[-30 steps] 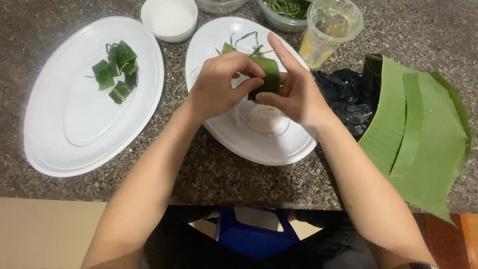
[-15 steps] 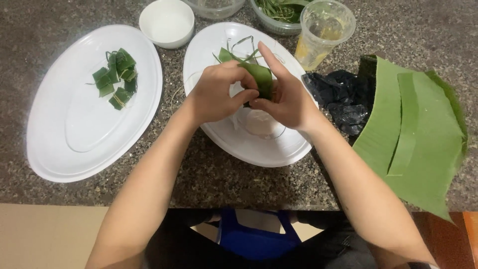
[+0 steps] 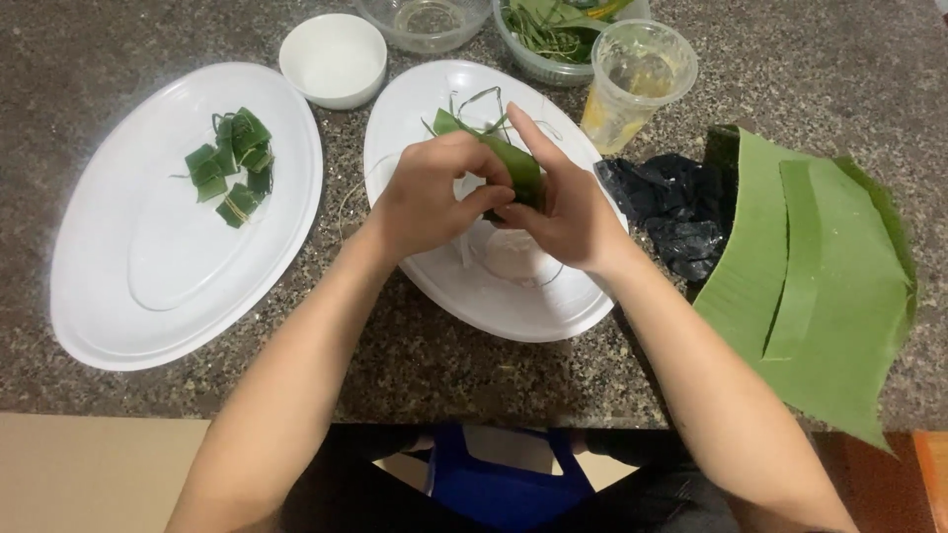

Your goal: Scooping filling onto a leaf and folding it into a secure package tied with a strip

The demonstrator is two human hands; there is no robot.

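Note:
Both of my hands hold a folded green leaf parcel (image 3: pixel 515 163) above the middle white oval plate (image 3: pixel 464 296). My left hand (image 3: pixel 430 192) pinches its near side, and my right hand (image 3: pixel 563 207) grips it from the right with the index finger raised. Thin green strings stick up behind the parcel. A pale lump of filling (image 3: pixel 513 259) lies on the plate under my hands. Several finished small leaf parcels (image 3: pixel 232 166) sit on the left white oval plate (image 3: pixel 148 296).
Large banana leaf pieces (image 3: pixel 810 286) lie at the right, beside a crumpled black plastic bag (image 3: pixel 671 207). At the back stand a white bowl (image 3: pixel 333 59), a clear bowl (image 3: pixel 425 20), a bowl of green strips (image 3: pixel 553 30) and a clear plastic cup (image 3: pixel 637 84).
My hands stay over the middle plate and keep working the parcel; the fingers have shifted slightly around it. The view has drifted a little.

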